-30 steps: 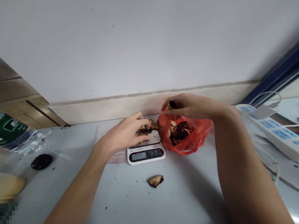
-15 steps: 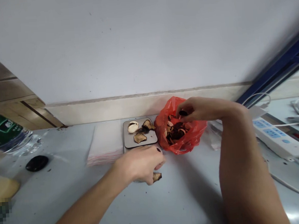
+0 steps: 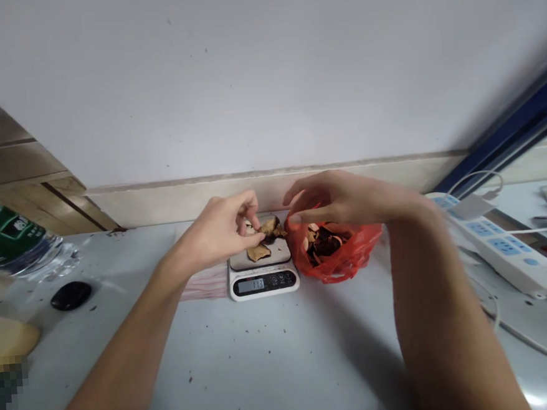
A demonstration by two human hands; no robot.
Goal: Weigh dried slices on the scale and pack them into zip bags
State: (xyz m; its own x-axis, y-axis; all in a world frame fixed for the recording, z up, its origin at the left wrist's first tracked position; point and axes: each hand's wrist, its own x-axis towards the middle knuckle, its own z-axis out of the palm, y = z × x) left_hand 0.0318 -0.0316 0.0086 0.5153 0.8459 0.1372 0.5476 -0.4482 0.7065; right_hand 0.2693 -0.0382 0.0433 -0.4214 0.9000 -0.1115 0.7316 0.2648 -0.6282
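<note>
While my left hand (image 3: 214, 229) bends over the scale (image 3: 279, 254), from here I cannot tell whether its thumb and forefinger pinch a dried slice (image 3: 270, 228) there; right of the scale, my right hand (image 3: 336, 195) arches over the red bag (image 3: 357, 249), thumb and fingers apart.

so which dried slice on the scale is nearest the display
The tan slice at the front of the plate, just behind the display; the other slices sit farther back, by the left hand.

Glossy thin plastic bag (image 3: 341, 266), smooth plastic-looking scale (image 3: 264, 273), rough dry slices (image 3: 259, 252)
</note>
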